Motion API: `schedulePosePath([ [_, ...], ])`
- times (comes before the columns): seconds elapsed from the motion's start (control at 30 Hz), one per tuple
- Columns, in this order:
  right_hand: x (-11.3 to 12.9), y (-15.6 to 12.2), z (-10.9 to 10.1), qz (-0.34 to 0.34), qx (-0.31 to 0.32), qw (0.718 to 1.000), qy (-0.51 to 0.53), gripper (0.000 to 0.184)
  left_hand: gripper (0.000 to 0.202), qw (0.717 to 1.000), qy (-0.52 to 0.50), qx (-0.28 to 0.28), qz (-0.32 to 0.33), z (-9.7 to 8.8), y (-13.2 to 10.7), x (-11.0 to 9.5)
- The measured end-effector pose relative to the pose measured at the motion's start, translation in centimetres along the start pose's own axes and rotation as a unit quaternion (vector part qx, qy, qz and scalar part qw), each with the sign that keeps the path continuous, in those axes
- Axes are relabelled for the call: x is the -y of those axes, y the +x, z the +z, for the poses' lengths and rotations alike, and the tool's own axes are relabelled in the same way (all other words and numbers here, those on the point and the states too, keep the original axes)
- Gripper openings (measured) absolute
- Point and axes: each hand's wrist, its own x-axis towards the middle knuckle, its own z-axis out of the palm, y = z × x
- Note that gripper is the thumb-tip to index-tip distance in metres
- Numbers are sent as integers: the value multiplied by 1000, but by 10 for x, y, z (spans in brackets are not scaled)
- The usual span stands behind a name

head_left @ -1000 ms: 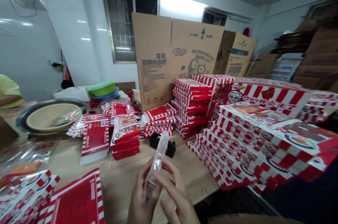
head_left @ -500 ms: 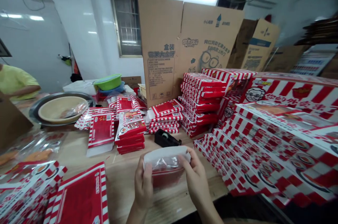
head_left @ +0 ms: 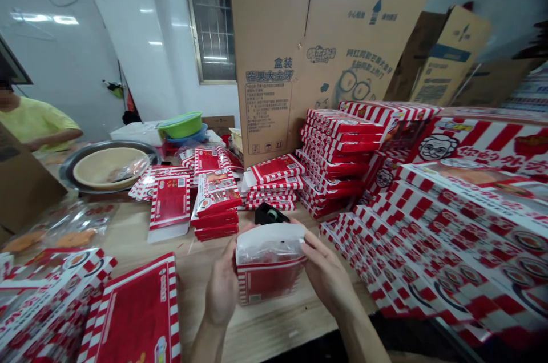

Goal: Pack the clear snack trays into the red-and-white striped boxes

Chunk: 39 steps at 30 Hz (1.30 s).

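Observation:
Between my hands a red-and-white striped box [head_left: 274, 280] is held up over the wooden table, its white flap [head_left: 269, 232] raised. Clear plastic wrap [head_left: 272, 251] shows in its open mouth; what the wrap holds I cannot make out. My left hand [head_left: 222, 280] grips the box's left side, the fingers partly hidden behind it. On the right side my right hand [head_left: 323, 263] has its fingers against the upper corner. Just beyond the box stands a black tape dispenser [head_left: 269, 214].
Stacked striped boxes [head_left: 445, 254] fill the right side. A smaller stack [head_left: 216, 220] and flat boxes [head_left: 132, 311] lie left. A large carton [head_left: 274, 100] stands behind. Bagged food pieces [head_left: 77, 237] and a beige bowl [head_left: 96, 174] are at left. A person in yellow [head_left: 40, 123] is beyond.
The box has tipped so more of its striped red face shows. My right fingers have moved from over the flap to the box's side. The camera view has shifted slightly.

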Motion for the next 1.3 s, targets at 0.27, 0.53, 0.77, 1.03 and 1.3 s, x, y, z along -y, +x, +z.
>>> schedulePosePath([
  [0.27, 3, 13, 3, -20, -17, 999, -21, 12, 16, 996, 92, 10, 6, -2, 14, -14],
  [0.53, 9, 7, -2, -105, 26, 972, -209, 19, 15, 975, 185, 58, 106, -9, 10, -9],
  [0.77, 20, 4, 9, -69, 19, 947, -314, 20, 20, 978, 167, 56, 114, -14, 14, -4],
  [1.03, 19, 5, 2, -99, 38, 952, -289, 9, 5, 983, 150, 77, 76, -25, 1, -2],
  [1.3, 27, 11, -6, -107, 139, 941, -290, 5, 12, 928, 309, 39, 207, -17, -6, -8],
])
